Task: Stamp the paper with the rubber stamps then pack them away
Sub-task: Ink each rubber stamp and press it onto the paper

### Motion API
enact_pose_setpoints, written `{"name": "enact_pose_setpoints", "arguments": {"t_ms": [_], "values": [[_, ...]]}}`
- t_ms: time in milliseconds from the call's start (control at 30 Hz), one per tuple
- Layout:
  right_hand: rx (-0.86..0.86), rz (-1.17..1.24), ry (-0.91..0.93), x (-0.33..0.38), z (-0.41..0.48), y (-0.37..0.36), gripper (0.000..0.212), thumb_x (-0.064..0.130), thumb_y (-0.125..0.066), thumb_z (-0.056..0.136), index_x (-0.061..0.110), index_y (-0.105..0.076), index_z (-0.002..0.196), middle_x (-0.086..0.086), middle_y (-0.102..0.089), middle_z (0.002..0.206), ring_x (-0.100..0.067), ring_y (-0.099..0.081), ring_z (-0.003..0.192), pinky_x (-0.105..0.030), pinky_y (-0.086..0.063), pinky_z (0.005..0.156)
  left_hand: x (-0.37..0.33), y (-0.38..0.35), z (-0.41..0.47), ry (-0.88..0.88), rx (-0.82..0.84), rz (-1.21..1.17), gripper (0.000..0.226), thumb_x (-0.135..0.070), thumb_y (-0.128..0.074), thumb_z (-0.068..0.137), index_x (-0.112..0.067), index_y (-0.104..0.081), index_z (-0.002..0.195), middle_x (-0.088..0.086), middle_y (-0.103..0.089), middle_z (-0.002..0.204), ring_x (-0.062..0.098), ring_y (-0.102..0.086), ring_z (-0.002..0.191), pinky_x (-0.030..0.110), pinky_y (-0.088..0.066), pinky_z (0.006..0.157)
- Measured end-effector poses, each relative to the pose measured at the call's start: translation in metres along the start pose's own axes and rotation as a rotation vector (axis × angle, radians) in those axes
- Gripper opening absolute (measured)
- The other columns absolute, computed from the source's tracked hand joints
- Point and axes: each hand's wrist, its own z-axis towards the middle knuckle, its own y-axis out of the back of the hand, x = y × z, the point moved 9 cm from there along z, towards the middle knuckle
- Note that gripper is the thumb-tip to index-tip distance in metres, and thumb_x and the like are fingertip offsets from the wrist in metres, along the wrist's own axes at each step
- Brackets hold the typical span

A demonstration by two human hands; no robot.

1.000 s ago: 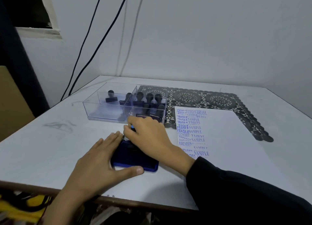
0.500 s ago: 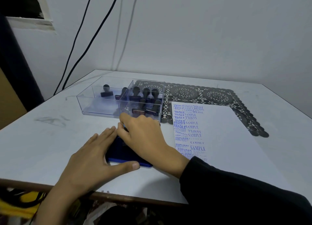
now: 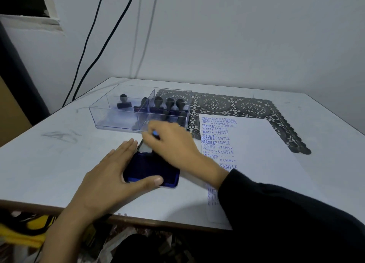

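Two hands work at the ink pad: the left hand presses flat-fingered against its side, and the right hand pinches a small blue-tipped piece at its far edge, stamp or lid I cannot tell. The paper, printed in rows, lies just right. Packing away seems underway; next comes a clean lift toward the clear box, where stamps stand in the rear-left and right compartments.

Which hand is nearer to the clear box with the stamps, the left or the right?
Right. The right hand is just before the front wall of the clear box, gripping the ink pad lid; the left hand rests nearer the person, on the ink pad.
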Motion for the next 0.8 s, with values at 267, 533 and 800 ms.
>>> {"name": "enact_pose_setpoints", "arguments": {"t_ms": [267,533,800], "values": [[-0.091,-0.078,-0.121,-0.101,0.026,0.091,0.034,0.031,-0.053,0.091,0.022,-0.041,0.061,0.005,-0.042,0.055,-0.012,-0.035,0.050,-0.022,-0.029,0.051,-0.081,-0.013,-0.011,-0.239,-0.118,-0.211,0.088,-0.086,-0.030,0.068,-0.046,-0.023,0.146,-0.037,-0.010,0.149,-0.021,-0.002,0.135,0.008,-0.005,0.112],[-0.071,-0.252,-0.235,-0.188,0.009,0.113,0.036,0.022,-0.056,0.087,0.018,-0.031,0.060,0.000,-0.035,0.053,-0.020,-0.033,0.055,-0.030,-0.020,0.052,-0.164,-0.105,0.016,-0.375,0.153,0.005,0.078,-0.067,-0.022,0.091,-0.025,-0.003,0.154,-0.011,0.007,0.160,-0.002,0.011,0.143,0.016,0.011,0.112],[-0.143,-0.287,-0.266,-0.197,0.011,0.114,0.029,0.021,-0.054,0.088,0.018,-0.040,0.062,0.000,-0.044,0.056,-0.021,-0.039,0.057,-0.029,-0.023,0.050,-0.157,-0.126,0.022,-0.371,0.215,0.241,0.091,-0.070,-0.006,0.080,-0.017,0.002,0.153,-0.001,0.011,0.160,0.005,0.015,0.144,0.025,0.015,0.115]]}}
